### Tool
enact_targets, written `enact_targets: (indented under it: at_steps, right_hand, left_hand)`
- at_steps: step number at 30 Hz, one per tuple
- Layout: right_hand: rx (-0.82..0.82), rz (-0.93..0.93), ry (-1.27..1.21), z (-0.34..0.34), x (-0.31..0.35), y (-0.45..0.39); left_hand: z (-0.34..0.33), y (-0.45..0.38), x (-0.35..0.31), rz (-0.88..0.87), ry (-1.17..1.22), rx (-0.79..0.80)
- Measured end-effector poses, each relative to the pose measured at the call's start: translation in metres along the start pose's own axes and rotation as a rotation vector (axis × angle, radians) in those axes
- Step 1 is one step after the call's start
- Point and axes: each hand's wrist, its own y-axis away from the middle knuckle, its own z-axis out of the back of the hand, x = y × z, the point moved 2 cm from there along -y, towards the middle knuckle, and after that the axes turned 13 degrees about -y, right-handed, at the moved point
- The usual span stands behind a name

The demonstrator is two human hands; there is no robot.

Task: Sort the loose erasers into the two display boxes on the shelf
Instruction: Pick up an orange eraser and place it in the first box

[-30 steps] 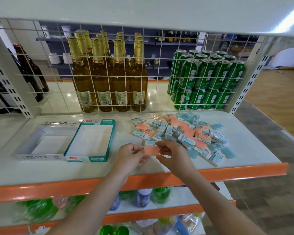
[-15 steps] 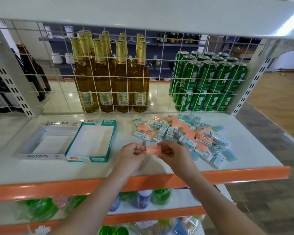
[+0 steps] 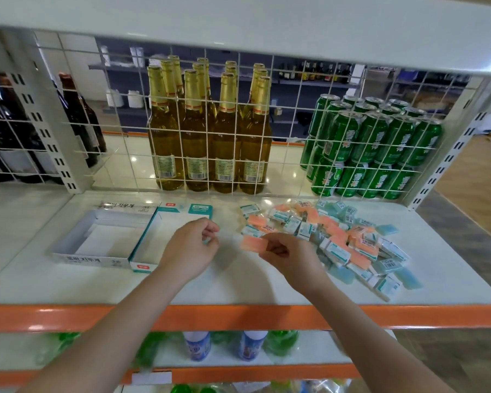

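Observation:
My right hand (image 3: 291, 258) pinches a pink-orange eraser (image 3: 254, 244) just above the white shelf (image 3: 238, 285), at the left edge of the eraser pile (image 3: 338, 236). The pile mixes pink-orange, pale blue and white-and-teal sleeved erasers. My left hand (image 3: 190, 248) hovers over the right rim of the teal display box (image 3: 182, 209), fingers curled against the thumb with nothing visible between them. The white display box (image 3: 91, 258) stands to the left of the teal one, touching it. Both boxes look empty where I can see inside.
A wire grid (image 3: 284, 171) backs the shelf, with golden bottles (image 3: 196, 143) and green cans (image 3: 366, 143) behind it. An orange strip (image 3: 238, 317) edges the shelf front. Bottles stand on the lower shelf (image 3: 199, 346). A perforated upright (image 3: 448, 154) stands at the right.
My left hand has let go of the pink-orange eraser and moved left over the teal box. My right hand keeps the eraser and has shifted slightly right.

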Motion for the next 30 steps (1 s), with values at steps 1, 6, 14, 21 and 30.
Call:
enact_targets:
  at_steps: [1, 6, 14, 21, 30]
  right_hand:
    - [-0.001, 0.015, 0.001, -0.006, 0.004, -0.005]
    - [0.037, 0.051, 0.006, -0.048, 0.027, -0.033]
    - [0.088, -0.013, 0.115, -0.136, 0.072, -0.076]
    - [0.123, -0.007, 0.122, -0.200, 0.094, -0.094]
    - [0.172, -0.051, 0.206, -0.242, 0.099, -0.112]
  left_hand:
    - [0.006, -0.004, 0.009, 0.004, -0.029, -0.014]
    - [0.038, -0.019, 0.062, 0.009, -0.149, -0.027]
    - [0.087, -0.040, 0.155, 0.019, -0.450, -0.015]
    - [0.107, -0.052, 0.216, -0.057, -0.569, 0.092]
    - [0.105, -0.057, 0.241, -0.058, -0.427, 0.096]
